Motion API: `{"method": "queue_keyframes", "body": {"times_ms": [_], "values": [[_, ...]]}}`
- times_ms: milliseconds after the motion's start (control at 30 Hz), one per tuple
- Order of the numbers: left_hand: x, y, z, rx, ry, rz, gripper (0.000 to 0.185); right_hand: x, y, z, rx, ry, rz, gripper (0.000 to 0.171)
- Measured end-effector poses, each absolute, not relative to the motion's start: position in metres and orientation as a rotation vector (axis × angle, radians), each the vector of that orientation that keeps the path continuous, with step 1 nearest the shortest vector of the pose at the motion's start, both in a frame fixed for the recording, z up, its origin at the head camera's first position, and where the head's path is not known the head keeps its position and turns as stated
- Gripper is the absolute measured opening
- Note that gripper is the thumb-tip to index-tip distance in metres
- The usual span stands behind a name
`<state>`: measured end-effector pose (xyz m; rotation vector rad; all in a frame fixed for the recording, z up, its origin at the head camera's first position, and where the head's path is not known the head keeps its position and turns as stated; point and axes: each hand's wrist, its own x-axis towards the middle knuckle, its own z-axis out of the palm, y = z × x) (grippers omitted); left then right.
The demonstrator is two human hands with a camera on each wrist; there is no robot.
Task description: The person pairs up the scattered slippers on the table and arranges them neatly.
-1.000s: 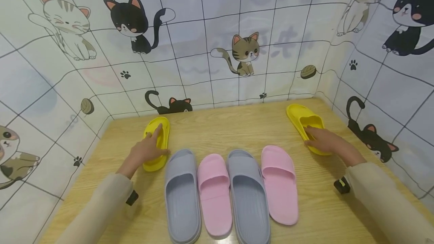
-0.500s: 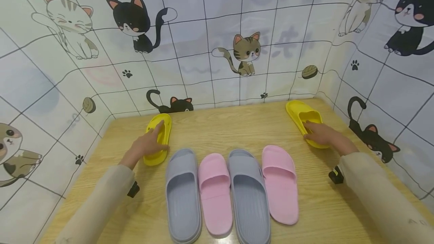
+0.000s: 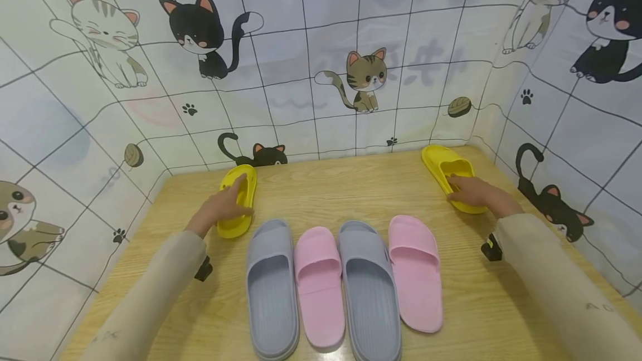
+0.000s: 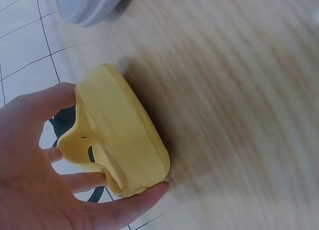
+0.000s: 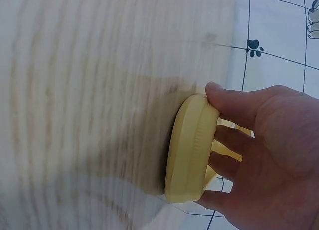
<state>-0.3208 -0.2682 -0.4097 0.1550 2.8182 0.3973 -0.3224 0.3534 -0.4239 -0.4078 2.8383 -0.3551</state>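
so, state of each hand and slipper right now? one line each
left hand, gripping left yellow slipper
right hand, gripping right yellow slipper
left yellow slipper, held, toe pointing away, lift unclear
right yellow slipper, held, toe pointing away, lift unclear
left gray slipper, sole down, not held
left pink slipper, sole down, not held
right gray slipper, sole down, not held
right pink slipper, sole down, not held

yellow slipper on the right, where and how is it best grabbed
Probably across the heel, from the near side. The yellow slipper lies with its covered toe toward the back wall, so the open heel is the near end; the right hand grips its sides there.
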Motion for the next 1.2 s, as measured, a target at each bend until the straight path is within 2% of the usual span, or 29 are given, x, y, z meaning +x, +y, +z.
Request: {"method": "queue_keyframes", "body": {"times_ms": [600, 1200], "values": [[-0.333, -0.242, -0.388, 0.066, 2.659, 0.552, 0.101, -0.328, 0.344, -0.41, -0.277, 2.798, -0.38, 0.069], [-0.345, -0.187, -0.376, 0.092, 2.589, 0.597, 0.1, -0.332, 0.343, -0.413, -0.215, 2.756, -0.377, 0.069]]}}
